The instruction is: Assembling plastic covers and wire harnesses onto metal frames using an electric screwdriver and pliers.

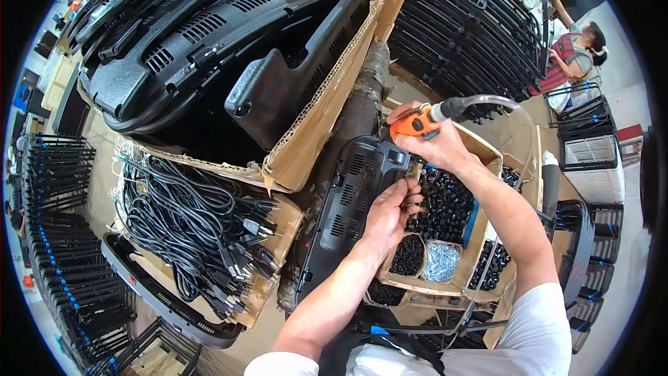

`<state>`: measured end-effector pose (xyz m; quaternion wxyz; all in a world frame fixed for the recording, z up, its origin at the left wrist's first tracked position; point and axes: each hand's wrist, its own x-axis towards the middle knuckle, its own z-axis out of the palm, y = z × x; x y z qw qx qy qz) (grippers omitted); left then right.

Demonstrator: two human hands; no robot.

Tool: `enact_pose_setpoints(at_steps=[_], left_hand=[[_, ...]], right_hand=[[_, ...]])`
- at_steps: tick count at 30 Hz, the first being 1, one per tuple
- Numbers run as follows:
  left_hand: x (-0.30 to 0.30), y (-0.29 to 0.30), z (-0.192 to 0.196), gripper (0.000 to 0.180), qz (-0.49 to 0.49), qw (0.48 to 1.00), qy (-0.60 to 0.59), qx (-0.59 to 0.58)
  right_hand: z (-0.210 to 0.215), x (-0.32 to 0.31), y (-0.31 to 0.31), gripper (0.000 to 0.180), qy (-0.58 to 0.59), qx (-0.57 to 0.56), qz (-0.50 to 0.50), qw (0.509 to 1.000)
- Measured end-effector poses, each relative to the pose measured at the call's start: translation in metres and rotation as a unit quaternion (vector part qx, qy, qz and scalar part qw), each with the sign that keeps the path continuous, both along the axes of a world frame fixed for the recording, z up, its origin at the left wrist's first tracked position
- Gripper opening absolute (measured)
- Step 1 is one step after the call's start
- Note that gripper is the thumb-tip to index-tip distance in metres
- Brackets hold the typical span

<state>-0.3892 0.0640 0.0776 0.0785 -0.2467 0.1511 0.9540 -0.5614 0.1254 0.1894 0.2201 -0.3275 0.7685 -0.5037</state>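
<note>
A black vented plastic cover (346, 205) lies on a worn dark beam in front of me. My left hand (391, 214) is at the cover's right edge, thumb and fingers curled together; what they pinch, if anything, is too small to make out. My right hand (445, 147) is wrapped round an orange power screwdriver (412, 124) above the cover's far right corner. A clear hose (502, 100) runs from its black rear fitting. The tool's tip is hidden behind the hand.
At my right stands a parts box with black knobs (445, 212), silver screws (440, 262) and black screws (407, 256). Black power cords (188, 209) lie heaped at left. Beyond them, a large carton (327, 108) holds more black covers. A person (570, 59) works at far right beside stacked black frames.
</note>
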Motion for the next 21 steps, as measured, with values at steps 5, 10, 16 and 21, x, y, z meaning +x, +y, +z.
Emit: enact_pose_setpoints(at_steps=[5,10,16,21], left_hand=[[0.002,-0.008,0.015,0.032,0.008,0.999,0.005,0.038],[0.009,-0.015,0.008,0.034,-0.005,0.999,0.032,0.016],[0.018,-0.017,0.010,0.030,-0.014,0.999,0.034,0.018],[0.021,-0.019,0.001,0.022,0.038,0.999,0.019,0.009]], right_hand=[[0.000,-0.003,0.002,0.032,0.032,0.032,0.012,0.999],[0.006,-0.013,-0.001,0.043,-0.048,0.003,-0.009,0.999],[0.017,-0.041,-0.011,0.046,-0.216,0.025,-0.085,0.972],[0.002,-0.044,-0.012,0.037,-0.105,0.036,0.006,0.994]])
